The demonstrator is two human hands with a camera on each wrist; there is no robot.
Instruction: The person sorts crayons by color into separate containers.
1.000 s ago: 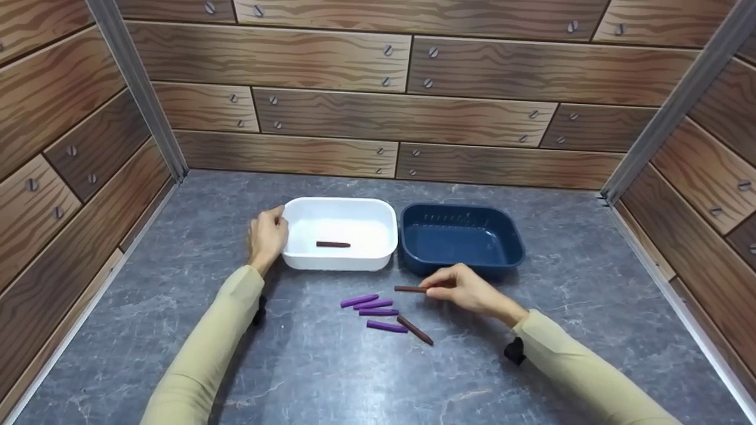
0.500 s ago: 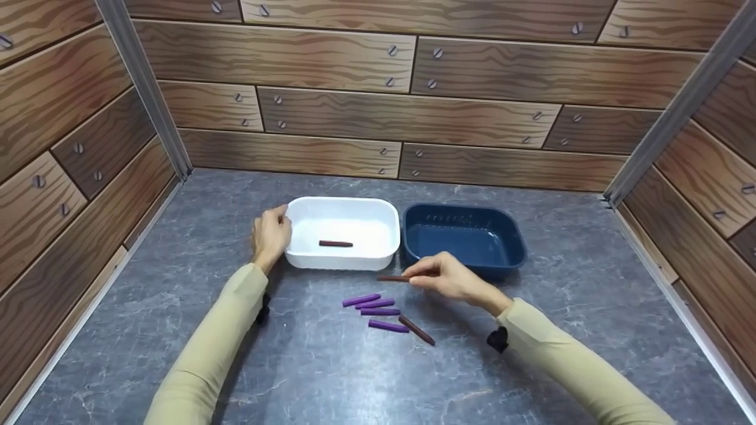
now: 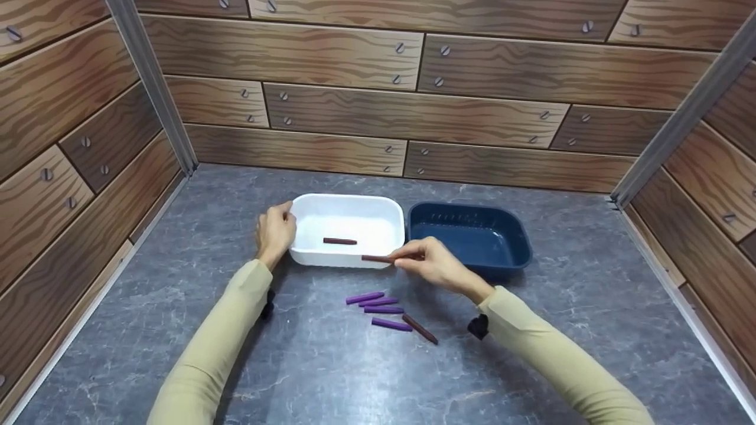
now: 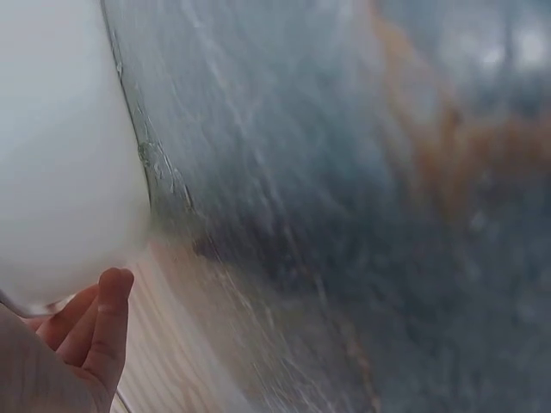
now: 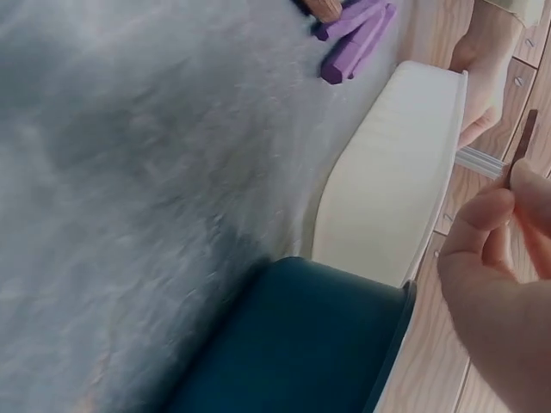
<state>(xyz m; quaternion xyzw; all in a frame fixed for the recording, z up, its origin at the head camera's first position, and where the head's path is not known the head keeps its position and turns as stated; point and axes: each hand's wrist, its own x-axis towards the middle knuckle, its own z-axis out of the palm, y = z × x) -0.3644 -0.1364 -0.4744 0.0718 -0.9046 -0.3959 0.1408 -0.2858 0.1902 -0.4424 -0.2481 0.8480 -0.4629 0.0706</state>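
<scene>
Brown crayon point(image 3: 376, 258) is projecting leftward from the right hand point(image 3: 434, 262), whose thumb and fingertips are pinching its other end in a narrow grip. The crayon is occupying the zone at the near right corner of the white tray point(image 3: 326, 257); its shaft is running roughly parallel to the near rim and, in the right wrist view, is showing above rim height. The left hand point(image 3: 276, 233) is holding the tray's left end, its fingers touching the outer wall (I am not seeing the whole grip from here). Inside the white tray, a second brown crayon point(image 3: 340, 241) is lying close to the near wall, with white floor extending behind it. The blue tray point(image 3: 469, 239) is standing just beside, the two rim edges running nearly together. On the near side, a strip of grey tabletop point(image 3: 322, 283) is separating both trays from four purple crayons point(image 3: 384, 310) and a third brown crayon point(image 3: 420, 329), which is lying aslant just beside them. Wider tabletop is extending from the blue tray to the plank-patterned wall point(image 3: 709, 212) on the right.
</scene>
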